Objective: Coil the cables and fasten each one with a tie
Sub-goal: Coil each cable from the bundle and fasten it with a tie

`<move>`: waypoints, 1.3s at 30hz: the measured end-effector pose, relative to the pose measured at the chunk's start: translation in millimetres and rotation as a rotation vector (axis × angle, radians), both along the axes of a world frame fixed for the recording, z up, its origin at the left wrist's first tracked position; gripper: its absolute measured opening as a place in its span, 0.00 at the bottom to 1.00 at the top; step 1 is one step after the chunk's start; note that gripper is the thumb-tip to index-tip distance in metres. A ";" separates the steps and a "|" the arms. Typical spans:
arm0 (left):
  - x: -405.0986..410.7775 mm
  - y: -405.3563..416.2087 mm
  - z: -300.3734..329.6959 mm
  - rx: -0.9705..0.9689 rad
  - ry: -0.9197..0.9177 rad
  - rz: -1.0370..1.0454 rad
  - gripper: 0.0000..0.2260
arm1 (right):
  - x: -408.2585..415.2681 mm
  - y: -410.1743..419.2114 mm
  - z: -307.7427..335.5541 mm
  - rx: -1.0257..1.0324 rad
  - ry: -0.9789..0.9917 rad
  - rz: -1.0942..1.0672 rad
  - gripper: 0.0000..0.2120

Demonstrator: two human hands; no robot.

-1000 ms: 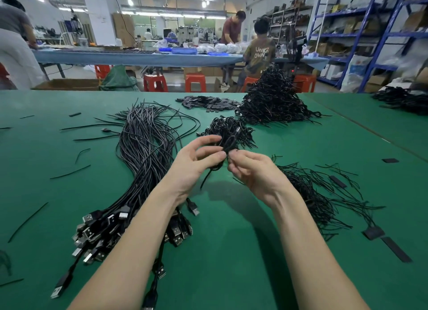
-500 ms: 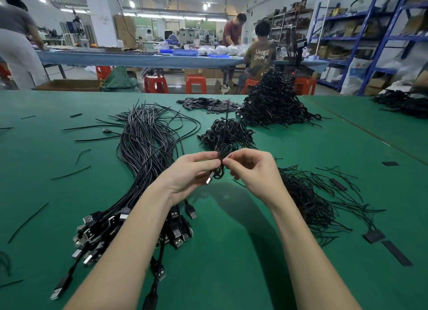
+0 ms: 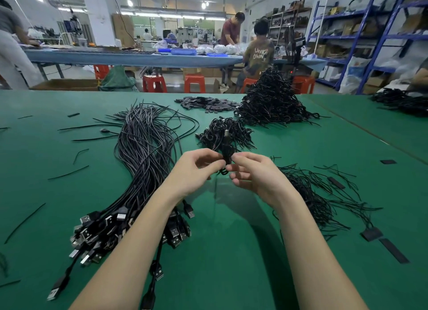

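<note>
Coiled cable [image 3: 226, 152], small and black, pinched between both hands above the green table [image 3: 231, 263], held upright – long axis running away from the camera, a metal-tipped plug at its far, upper end

Left hand [image 3: 196, 168]: thumb and forefinger curled in, tips clamped on the left side of the bundle; remaining fingers loosely bent beneath

Right hand [image 3: 252, 173]: thumb and forefinger closed on the right side of the same bundle, other fingers curled under; whether a tie sits between the fingertips, cannot tell

Bare green surface directly below and toward the camera between the forearms – open room there. Hemmed in on the left by a long bundle of uncoiled cables [image 3: 143, 152], USB plugs fanned out at the near end beside the left forearm. On the right, a loose spread of black ties [image 3: 310, 194] just beside the right wrist. Just behind the hands, a small heap of finished coils [image 3: 222, 131]; farther back and right, a much taller pile [image 3: 273, 101]. Stray ties scattered over the left part of the table, well apart from the hands
</note>
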State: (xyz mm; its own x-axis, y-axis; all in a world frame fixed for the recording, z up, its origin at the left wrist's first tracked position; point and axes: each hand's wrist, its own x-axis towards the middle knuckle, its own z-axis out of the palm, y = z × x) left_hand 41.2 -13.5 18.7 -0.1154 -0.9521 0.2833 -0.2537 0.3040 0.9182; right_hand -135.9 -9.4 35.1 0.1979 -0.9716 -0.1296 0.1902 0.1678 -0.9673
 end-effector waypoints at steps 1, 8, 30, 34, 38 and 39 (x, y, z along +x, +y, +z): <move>0.3 -0.8 -1.2 0.007 0.019 0.016 0.02 | -2.2 0.9 2.3 -0.100 0.106 -0.010 0.05; 0.8 -0.4 -0.4 0.122 0.205 -0.015 0.03 | -11.2 3.3 3.7 -0.728 0.695 -0.112 0.05; 6.8 1.0 0.3 0.295 0.343 -0.100 0.04 | -8.4 -1.7 -6.1 -0.823 0.739 -0.140 0.02; 9.0 0.2 -0.8 0.289 0.322 -0.109 0.05 | -2.2 -0.1 -4.8 -0.351 0.333 -0.033 0.09; 8.2 0.7 -2.3 0.268 0.270 -0.156 0.06 | 0.4 2.1 -1.3 0.372 -0.367 0.161 0.06; 8.5 0.6 -3.3 0.278 0.273 -0.141 0.06 | 1.7 1.6 -3.2 0.315 -0.271 0.159 0.06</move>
